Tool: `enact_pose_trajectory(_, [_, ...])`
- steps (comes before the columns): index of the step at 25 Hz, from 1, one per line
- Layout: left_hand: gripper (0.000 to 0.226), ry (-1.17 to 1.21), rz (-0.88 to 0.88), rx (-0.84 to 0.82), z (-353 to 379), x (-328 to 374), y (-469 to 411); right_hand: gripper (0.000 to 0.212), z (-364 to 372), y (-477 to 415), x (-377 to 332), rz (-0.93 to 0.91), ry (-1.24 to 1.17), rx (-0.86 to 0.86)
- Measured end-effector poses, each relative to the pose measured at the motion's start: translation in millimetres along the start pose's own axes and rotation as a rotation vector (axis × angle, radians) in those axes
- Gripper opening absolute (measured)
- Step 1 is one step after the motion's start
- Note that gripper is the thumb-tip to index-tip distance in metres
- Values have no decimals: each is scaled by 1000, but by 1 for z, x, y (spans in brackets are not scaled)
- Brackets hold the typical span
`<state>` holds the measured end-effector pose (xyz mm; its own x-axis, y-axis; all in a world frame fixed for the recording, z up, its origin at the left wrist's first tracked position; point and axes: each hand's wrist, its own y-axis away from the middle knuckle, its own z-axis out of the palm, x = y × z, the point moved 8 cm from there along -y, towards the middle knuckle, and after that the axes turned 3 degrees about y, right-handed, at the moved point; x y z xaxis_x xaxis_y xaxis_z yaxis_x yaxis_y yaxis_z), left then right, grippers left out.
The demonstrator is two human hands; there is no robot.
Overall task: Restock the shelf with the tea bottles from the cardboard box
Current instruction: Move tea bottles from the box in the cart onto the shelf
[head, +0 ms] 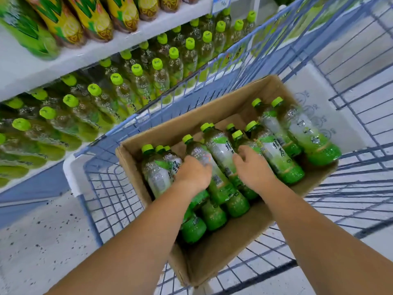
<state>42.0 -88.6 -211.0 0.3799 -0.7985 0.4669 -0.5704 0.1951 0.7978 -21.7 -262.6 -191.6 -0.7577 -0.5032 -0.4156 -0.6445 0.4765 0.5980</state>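
The head camera is riding high on the person and tipping forward and down, peering steeply into the cardboard box (223, 258) sitting in the blue wire cart (119, 201). It is working from close range: both forearms are coming in from the bottom edge, and the left hand (192, 173) and right hand (253, 167) are showing near the middle of the frame, curled over the tea bottles (221, 154). The wide lens is bowing straight lines and tilting the whole scene, so the shelf (63, 58) is slanting across the upper left, farther off, while the speckled floor (32, 241) is filling the lower left corner.
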Motion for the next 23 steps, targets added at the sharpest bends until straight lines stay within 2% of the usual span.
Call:
enact_pose_trajectory(3, [46, -62, -70, -26, 8, 6, -17, 38, -3, -14, -1, -19, 140, 89])
enact_pose_trajectory(5, [46, -124, -79, 4, 6, 13, -12, 23, 1, -13, -7, -34, 273, 118])
enact_pose_trajectory(9, [83, 57, -51, 70, 21, 12, 11, 32, 7, -11, -20, -21, 488, 95])
enact_pose_trajectory(12, [92, 265, -2, 160, 24, 7, 14, 37, 8, -15, -19, 9, 537, 38])
enact_pose_trajectory(14, [86, 339, -75, 184, 27, -2, 2, 37, 9, -19, -11, 36, 508, 32])
enact_pose_trajectory(17, [45, 255, -167, 149, 31, -10, -10, 38, 9, -17, -1, 66, 363, 60])
enact_pose_trajectory(23, [48, 335, 77, 123, 40, -1, 20, 21, 13, 5, 6, 49, 75, 39])
